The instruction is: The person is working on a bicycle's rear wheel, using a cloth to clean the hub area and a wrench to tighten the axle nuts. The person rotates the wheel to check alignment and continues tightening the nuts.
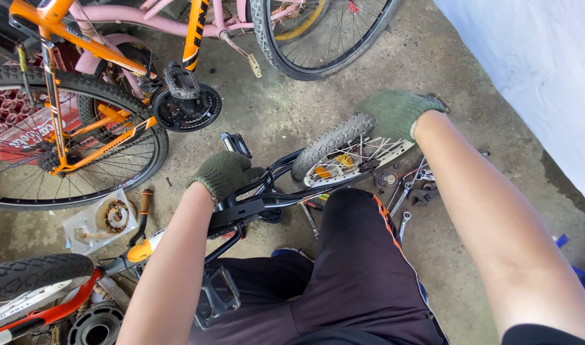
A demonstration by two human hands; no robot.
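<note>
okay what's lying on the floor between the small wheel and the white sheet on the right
In the head view, a scatter of wrenches and small metal parts lies on the concrete floor just right of the small wheel, which the right hand grips. Beyond them, bare concrete up to the white sheet.

L hand (225, 174) gloved, gripping, arm bent | R hand (395, 112) gloved, prob. pressing, arm extended
</note>
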